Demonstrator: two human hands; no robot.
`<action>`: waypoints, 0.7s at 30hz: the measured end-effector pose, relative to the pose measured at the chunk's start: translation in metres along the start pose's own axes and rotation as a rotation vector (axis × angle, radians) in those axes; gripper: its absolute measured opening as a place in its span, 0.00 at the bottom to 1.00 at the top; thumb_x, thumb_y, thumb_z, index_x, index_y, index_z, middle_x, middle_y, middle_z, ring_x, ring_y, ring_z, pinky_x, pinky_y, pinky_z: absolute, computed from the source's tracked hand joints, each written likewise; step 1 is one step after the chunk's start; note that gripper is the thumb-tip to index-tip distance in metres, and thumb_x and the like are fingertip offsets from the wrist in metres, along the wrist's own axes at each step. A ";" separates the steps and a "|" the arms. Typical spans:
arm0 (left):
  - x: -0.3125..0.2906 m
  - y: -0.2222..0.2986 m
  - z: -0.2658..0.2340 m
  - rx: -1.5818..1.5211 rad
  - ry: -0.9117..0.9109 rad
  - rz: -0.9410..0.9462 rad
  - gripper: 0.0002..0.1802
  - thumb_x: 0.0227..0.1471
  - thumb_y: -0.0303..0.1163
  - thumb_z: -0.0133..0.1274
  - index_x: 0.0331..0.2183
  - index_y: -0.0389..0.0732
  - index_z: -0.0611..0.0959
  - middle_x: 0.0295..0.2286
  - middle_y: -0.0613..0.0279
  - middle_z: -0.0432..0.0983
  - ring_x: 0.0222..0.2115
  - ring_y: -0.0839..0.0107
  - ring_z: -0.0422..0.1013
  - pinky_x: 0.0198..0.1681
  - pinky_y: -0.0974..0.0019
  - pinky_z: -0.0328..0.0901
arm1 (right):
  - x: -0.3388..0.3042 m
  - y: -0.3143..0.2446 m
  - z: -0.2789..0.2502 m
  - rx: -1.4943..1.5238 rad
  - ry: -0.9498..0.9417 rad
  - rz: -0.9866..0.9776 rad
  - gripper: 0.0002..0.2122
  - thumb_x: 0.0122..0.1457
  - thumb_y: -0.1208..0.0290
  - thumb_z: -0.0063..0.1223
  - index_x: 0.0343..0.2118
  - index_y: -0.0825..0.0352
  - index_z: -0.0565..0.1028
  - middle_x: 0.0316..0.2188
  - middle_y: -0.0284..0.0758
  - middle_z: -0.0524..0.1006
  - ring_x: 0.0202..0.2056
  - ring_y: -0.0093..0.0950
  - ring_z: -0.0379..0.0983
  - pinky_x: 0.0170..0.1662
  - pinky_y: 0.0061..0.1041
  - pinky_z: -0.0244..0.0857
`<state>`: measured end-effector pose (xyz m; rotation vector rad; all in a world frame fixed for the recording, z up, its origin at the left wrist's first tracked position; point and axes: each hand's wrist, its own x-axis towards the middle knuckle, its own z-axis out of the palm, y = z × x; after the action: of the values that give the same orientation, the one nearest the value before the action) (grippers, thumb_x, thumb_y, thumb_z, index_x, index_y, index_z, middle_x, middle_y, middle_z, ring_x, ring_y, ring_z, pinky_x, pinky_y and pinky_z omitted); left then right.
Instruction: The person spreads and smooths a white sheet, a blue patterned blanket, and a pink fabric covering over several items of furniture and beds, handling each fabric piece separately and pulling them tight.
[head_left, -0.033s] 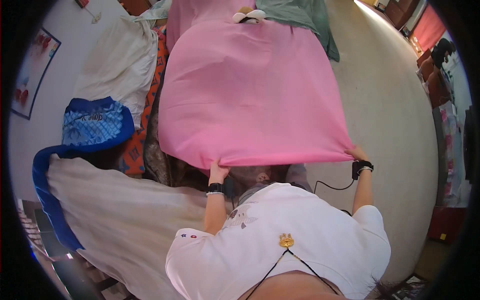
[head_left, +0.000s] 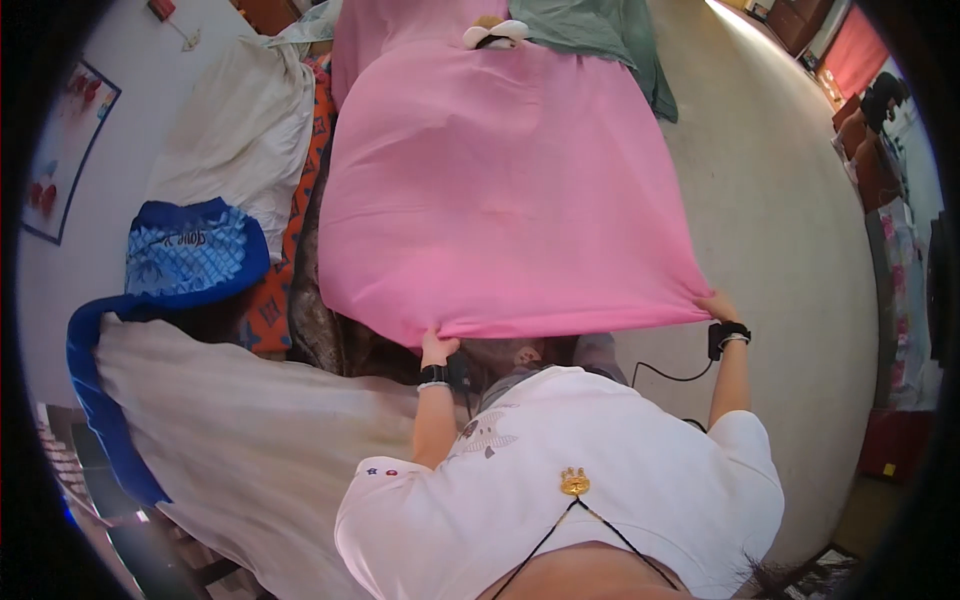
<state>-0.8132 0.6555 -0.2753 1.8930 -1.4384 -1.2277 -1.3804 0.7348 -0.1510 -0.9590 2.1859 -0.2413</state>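
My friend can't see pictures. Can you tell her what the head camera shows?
Two hands hold a big pink sheet spread out by its near corners, the left hand and the right hand wide apart. A blue patterned cloth lies to the left.

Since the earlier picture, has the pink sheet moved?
No. The pink sheet sits the same against the blue cloth, its near corners gripped by the left hand and right hand.

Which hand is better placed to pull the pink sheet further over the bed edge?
Probably the left hand: it grips the pink sheet at the corner over the dark bedding. The right hand holds the other corner out over the beige floor, with its arm stretched.
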 end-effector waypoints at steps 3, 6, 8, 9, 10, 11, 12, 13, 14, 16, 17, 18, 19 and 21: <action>0.011 0.020 0.008 0.027 0.115 -0.075 0.36 0.18 0.21 0.53 0.38 0.32 0.60 0.30 0.54 0.65 0.29 0.64 0.64 0.36 0.70 0.58 | 0.004 0.032 -0.007 0.210 0.117 -0.004 0.22 0.38 0.60 0.48 0.34 0.70 0.64 0.27 0.39 0.69 0.29 0.28 0.65 0.32 0.23 0.58; 0.058 -0.034 0.003 -0.409 0.200 -0.040 0.38 0.20 0.20 0.53 0.40 0.33 0.57 0.30 0.54 0.63 0.32 0.66 0.61 0.36 0.69 0.58 | 0.003 0.021 -0.015 0.475 0.176 -0.109 0.18 0.42 0.64 0.45 0.35 0.70 0.64 0.28 0.37 0.69 0.30 0.26 0.65 0.33 0.22 0.58; 0.099 -0.149 -0.016 -0.776 0.371 0.105 0.37 0.21 0.19 0.52 0.40 0.32 0.56 0.31 0.54 0.62 0.34 0.68 0.60 0.37 0.68 0.57 | 0.009 -0.019 -0.017 0.620 0.119 -0.258 0.15 0.45 0.66 0.42 0.35 0.70 0.63 0.28 0.36 0.68 0.31 0.26 0.64 0.34 0.22 0.58; 0.087 -0.053 0.001 -1.160 0.152 -0.254 0.35 0.22 0.14 0.50 0.40 0.34 0.58 0.35 0.55 0.60 0.37 0.67 0.57 0.40 0.67 0.54 | 0.004 0.011 -0.015 0.834 0.192 -0.133 0.14 0.46 0.69 0.40 0.35 0.71 0.63 0.29 0.36 0.68 0.32 0.25 0.64 0.34 0.22 0.58; 0.066 0.003 -0.006 -1.141 0.128 -0.258 0.35 0.22 0.14 0.50 0.40 0.34 0.58 0.35 0.55 0.60 0.37 0.67 0.57 0.40 0.67 0.54 | 0.002 0.019 -0.013 1.052 0.204 -0.054 0.13 0.47 0.71 0.38 0.36 0.71 0.62 0.29 0.36 0.68 0.32 0.24 0.63 0.35 0.22 0.58; 0.047 0.041 -0.014 -1.337 0.064 -0.375 0.32 0.24 0.14 0.47 0.39 0.36 0.60 0.36 0.56 0.60 0.38 0.67 0.57 0.41 0.68 0.53 | 0.004 0.024 -0.007 1.060 0.208 -0.046 0.13 0.47 0.71 0.38 0.36 0.71 0.62 0.29 0.36 0.68 0.32 0.24 0.63 0.35 0.22 0.58; 0.035 0.054 -0.019 -1.540 0.013 -0.490 0.29 0.27 0.13 0.44 0.39 0.38 0.61 0.37 0.56 0.60 0.38 0.66 0.56 0.42 0.69 0.52 | 0.010 0.023 0.004 1.218 0.246 -0.122 0.13 0.47 0.71 0.38 0.36 0.72 0.62 0.29 0.36 0.67 0.32 0.25 0.63 0.36 0.23 0.58; 0.027 0.040 -0.020 -1.545 0.028 -0.483 0.29 0.27 0.13 0.44 0.39 0.38 0.61 0.37 0.56 0.60 0.38 0.66 0.56 0.42 0.69 0.52 | 0.014 0.017 0.013 1.372 0.279 -0.202 0.13 0.47 0.72 0.38 0.36 0.73 0.61 0.30 0.36 0.67 0.33 0.25 0.63 0.37 0.24 0.58; 0.017 0.013 -0.019 -0.688 0.071 -0.110 0.27 0.30 0.14 0.41 0.39 0.39 0.61 0.37 0.57 0.59 0.38 0.66 0.57 0.42 0.70 0.52 | 0.016 0.015 0.019 1.373 0.263 -0.207 0.13 0.47 0.72 0.38 0.36 0.73 0.61 0.30 0.36 0.67 0.33 0.25 0.63 0.37 0.24 0.58; -0.013 0.036 -0.020 0.265 0.038 0.189 0.24 0.34 0.16 0.36 0.40 0.39 0.61 0.38 0.57 0.59 0.38 0.68 0.58 0.42 0.70 0.53 | 0.020 0.012 0.020 1.403 0.284 -0.085 0.13 0.47 0.72 0.38 0.36 0.72 0.61 0.32 0.38 0.66 0.33 0.26 0.63 0.39 0.25 0.57; -0.012 0.026 -0.021 0.242 -0.046 0.201 0.26 0.31 0.16 0.40 0.40 0.37 0.61 0.37 0.56 0.60 0.37 0.67 0.58 0.41 0.71 0.53 | 0.021 0.012 0.025 1.390 0.321 -0.061 0.14 0.45 0.70 0.42 0.33 0.74 0.63 0.30 0.39 0.67 0.32 0.26 0.64 0.35 0.25 0.58; -0.016 0.013 -0.024 0.215 -0.120 0.210 0.28 0.28 0.16 0.44 0.39 0.36 0.61 0.36 0.55 0.61 0.37 0.67 0.59 0.41 0.72 0.53 | 0.023 0.012 0.029 1.394 0.306 -0.065 0.14 0.45 0.70 0.42 0.33 0.74 0.63 0.30 0.39 0.67 0.32 0.26 0.64 0.35 0.25 0.58; -0.018 0.008 -0.023 0.220 -0.113 0.208 0.28 0.28 0.16 0.44 0.39 0.36 0.61 0.36 0.55 0.61 0.37 0.67 0.59 0.41 0.72 0.53 | 0.026 0.016 0.034 1.113 0.318 -0.040 0.15 0.43 0.67 0.43 0.32 0.74 0.64 0.30 0.39 0.67 0.31 0.26 0.64 0.34 0.25 0.59; -0.023 0.002 -0.019 -0.570 -0.044 -0.071 0.18 0.37 0.28 0.39 0.35 0.32 0.66 0.33 0.55 0.64 0.33 0.69 0.61 0.38 0.70 0.56 | 0.026 0.004 0.040 0.833 0.314 -0.022 0.16 0.41 0.65 0.45 0.30 0.74 0.66 0.29 0.40 0.68 0.30 0.26 0.65 0.32 0.25 0.59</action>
<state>-0.7992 0.6730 -0.2557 1.5358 -0.9083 -1.5213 -1.3666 0.7239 -0.1953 -0.4794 2.0217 -1.2628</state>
